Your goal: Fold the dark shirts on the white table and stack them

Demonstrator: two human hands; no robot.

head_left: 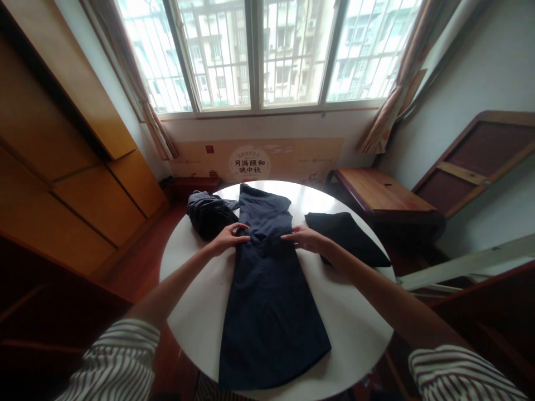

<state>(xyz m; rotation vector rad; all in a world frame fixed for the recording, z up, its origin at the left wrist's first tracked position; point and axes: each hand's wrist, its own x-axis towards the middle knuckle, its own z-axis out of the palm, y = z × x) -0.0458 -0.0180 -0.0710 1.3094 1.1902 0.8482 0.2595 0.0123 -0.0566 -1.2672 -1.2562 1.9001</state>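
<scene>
A long dark navy garment [271, 301] lies flat on the white round table [196, 312], its wider end towards me. It could be a skirt or folded trousers; I cannot tell which. My left hand [225, 239] grips its left edge near the far end, thumb and fingers closing on the cloth. Opposite, my right hand [311, 239] holds the right edge in a similar pinch. The cloth wrinkles slightly between the hands. Beyond my left hand sits a crumpled heap of black and grey clothing [211, 214]. A folded black garment [351, 236] lies to the right, partly behind my right forearm.
A wooden bench [382, 192] stands beyond the table at the right, with a wooden framed panel [476, 161] against the wall. Wooden cabinets [83, 206] line the left side. Barred windows [288, 55] and a printed banner [251, 159] are ahead.
</scene>
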